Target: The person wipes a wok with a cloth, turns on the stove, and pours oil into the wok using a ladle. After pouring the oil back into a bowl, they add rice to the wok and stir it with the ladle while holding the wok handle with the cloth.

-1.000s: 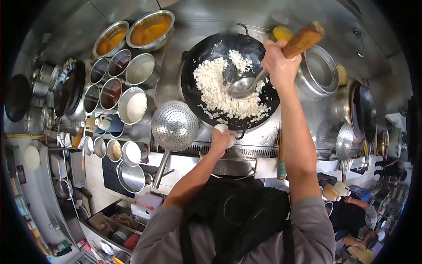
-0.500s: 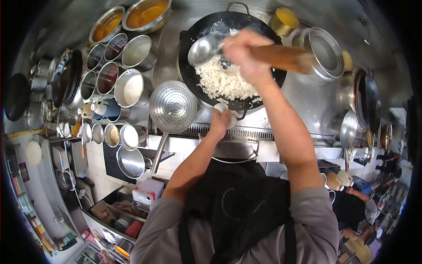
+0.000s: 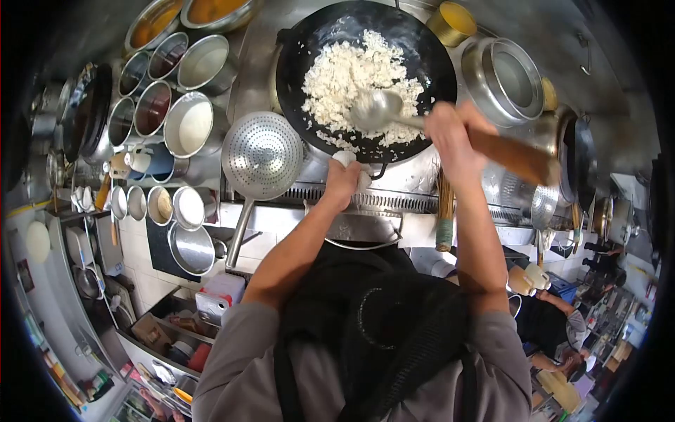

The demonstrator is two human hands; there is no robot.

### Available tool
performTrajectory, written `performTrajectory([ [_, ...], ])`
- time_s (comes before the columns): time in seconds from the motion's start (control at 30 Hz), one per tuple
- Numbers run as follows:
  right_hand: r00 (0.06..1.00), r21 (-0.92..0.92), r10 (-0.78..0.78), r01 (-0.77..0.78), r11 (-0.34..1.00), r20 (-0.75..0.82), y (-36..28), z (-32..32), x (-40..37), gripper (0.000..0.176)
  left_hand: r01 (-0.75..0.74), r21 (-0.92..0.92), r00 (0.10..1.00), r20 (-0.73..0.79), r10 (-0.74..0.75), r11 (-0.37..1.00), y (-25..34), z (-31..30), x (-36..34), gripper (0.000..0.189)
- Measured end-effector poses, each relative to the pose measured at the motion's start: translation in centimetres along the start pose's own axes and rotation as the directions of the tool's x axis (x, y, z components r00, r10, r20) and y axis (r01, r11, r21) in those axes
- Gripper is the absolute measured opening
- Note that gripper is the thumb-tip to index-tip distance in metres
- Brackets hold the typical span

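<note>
A large black wok [image 3: 430, 53] sits on the metal stove with a heap of white rice-like food [image 3: 337, 77] spread in it. My right hand [image 3: 457, 141] is wrapped round the wooden handle [image 3: 517, 155] of a metal ladle, right of the wok. The ladle's bowl [image 3: 377, 110] rests over the lower part of the food. At the wok's near edge, my left hand [image 3: 342, 183] grips a white cloth [image 3: 345, 158] beside the wok's loop handle [image 3: 380, 171].
A perforated strainer [image 3: 262, 155] lies left of the wok. Several metal pots of liquids and powders stand farther left, one with white contents [image 3: 195, 128]. Stacked metal bowls [image 3: 517, 81], a yellow tin [image 3: 455, 19] and a bamboo brush [image 3: 445, 211] are at the right. Another person [image 3: 552, 327] is at far right.
My right hand has moved right and toward me, drawing the ladle down from the wok's upper left. The food now lies higher and wider in the wok. The brush has come into view.
</note>
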State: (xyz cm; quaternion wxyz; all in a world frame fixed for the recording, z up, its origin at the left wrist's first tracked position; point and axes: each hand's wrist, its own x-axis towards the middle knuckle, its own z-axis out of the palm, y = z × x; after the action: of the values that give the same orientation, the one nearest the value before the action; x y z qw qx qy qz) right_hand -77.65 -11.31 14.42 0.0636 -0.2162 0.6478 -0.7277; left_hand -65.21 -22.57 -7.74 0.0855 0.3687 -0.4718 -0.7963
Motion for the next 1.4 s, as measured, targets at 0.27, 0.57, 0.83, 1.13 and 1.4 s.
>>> performTrajectory([
  [0.27,0.999,0.221,-0.031,0.027,0.975,0.015,-1.5,0.6,3.0,0.037,0.004,-0.029,0.993,0.118,-0.001,1.0,2.9,0.4,-1.6,0.014],
  [0.57,0.978,0.278,-0.2,0.211,0.937,-0.065,-1.6,-2.9,4.2,0.031,0.004,-0.024,0.994,0.107,-0.002,1.0,2.8,0.8,-1.5,0.016],
  [0.83,0.941,0.317,-0.249,0.314,0.895,-0.228,2.0,-0.4,6.8,0.033,0.144,0.015,0.98,0.136,-0.145,0.989,3.8,0.4,-1.6,0.034],
  [1.13,0.944,0.369,-0.19,0.283,0.885,-0.268,2.3,0.7,13.4,0.023,0.035,0.032,0.987,0.158,-0.039,0.999,2.4,-0.2,-1.4,0.024],
  [1.4,0.991,0.078,-0.124,0.127,0.989,-0.045,-4.2,5.3,12.0,0.029,-0.007,0.02,0.997,0.072,0.005,1.0,2.0,0.6,-0.5,0.018],
])
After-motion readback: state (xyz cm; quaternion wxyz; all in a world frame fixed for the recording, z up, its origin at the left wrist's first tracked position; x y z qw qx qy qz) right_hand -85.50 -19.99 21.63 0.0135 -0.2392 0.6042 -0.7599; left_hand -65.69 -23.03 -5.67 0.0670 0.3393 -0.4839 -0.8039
